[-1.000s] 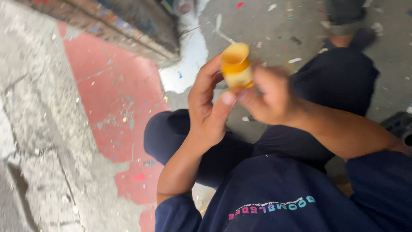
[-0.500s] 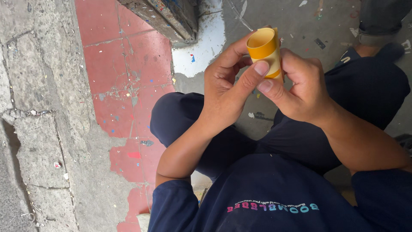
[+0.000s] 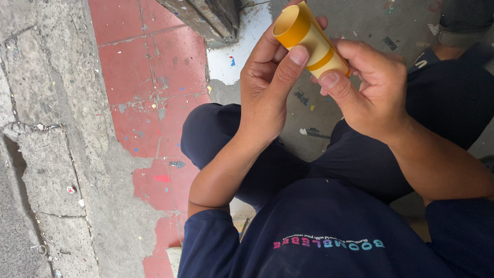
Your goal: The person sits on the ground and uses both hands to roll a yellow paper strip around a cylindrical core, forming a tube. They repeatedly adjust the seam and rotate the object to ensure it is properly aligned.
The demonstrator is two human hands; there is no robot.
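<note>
Both hands grip one yellow paper tube (image 3: 309,41): the left hand (image 3: 267,87) at its open end, the right hand (image 3: 373,87) lower down.

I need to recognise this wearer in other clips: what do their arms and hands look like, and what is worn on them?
Both forearms are bare. Left hand and right hand wear no gloves; no rings or watch show. Short dark navy sleeves end near the elbows, part of a navy top with multicoloured chest lettering.

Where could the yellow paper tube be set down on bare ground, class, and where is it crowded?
Free: the red floor tiles between the grey concrete strip and the knee. Crowded: around the paper tube, which the left hand and right hand hold together over the lap.
</note>
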